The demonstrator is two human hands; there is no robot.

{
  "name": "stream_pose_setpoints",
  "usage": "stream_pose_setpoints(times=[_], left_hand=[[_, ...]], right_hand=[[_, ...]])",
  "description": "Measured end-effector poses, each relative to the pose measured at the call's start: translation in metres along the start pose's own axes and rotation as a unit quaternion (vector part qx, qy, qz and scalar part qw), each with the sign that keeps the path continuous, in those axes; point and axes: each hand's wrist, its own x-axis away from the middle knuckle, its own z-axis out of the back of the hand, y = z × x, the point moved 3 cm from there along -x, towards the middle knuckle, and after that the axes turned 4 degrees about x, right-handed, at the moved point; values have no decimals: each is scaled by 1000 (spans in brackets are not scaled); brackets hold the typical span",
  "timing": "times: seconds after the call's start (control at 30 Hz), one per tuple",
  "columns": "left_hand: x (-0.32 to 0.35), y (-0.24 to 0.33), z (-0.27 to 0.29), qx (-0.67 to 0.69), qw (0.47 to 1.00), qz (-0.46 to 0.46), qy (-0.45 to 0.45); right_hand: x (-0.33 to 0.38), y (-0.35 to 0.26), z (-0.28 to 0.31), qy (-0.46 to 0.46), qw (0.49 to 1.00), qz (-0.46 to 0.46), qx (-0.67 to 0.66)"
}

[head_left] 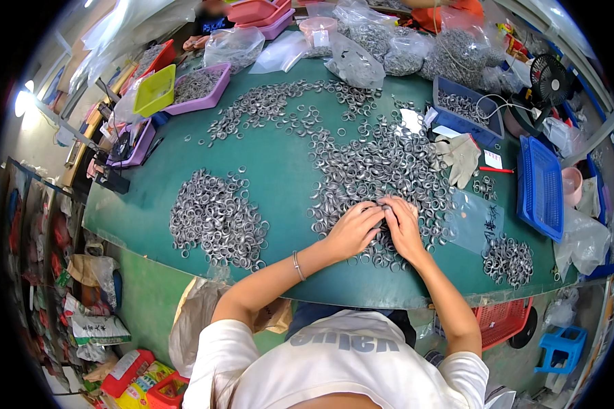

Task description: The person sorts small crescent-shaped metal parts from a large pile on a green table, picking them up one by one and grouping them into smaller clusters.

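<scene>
A big heap of small silver metal rings [382, 167] lies in the middle of the green table [280, 170]. My left hand [353, 230] and my right hand [402, 225] rest side by side on the near edge of that heap, fingertips touching, pinching rings between them. What exactly sits in the fingers is too small to tell. A thin bracelet [297, 266] circles my left wrist. A second pile of rings [215, 218] lies to the left of my hands, and a small pile [508, 259] lies at the right near the table edge.
A blue bin of rings [465, 109], a blue basket [540, 185], white gloves [461, 157] and a red pen [496, 170] are at the right. Purple trays [198, 88], a yellow tray [154, 90] and clear bags of rings [402, 48] line the far side. A small fan [548, 80] stands far right.
</scene>
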Motion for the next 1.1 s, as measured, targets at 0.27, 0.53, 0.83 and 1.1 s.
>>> stream_pose_setpoints(times=[0.27, 0.53, 0.83, 1.1], left_hand=[[34, 31, -7, -83, 992, 10, -91], [44, 53, -1, -70, 992, 50, -96], [50, 85, 2, 202, 951, 223, 75], [68, 93, -30, 649, 634, 421, -21]], right_hand=[[44, -18, 13, -7, 998, 61, 35], [60, -24, 33, 74, 990, 45, 115], [90, -26, 38, 72, 841, -368, -390], [89, -54, 49, -148, 950, -170, -216]])
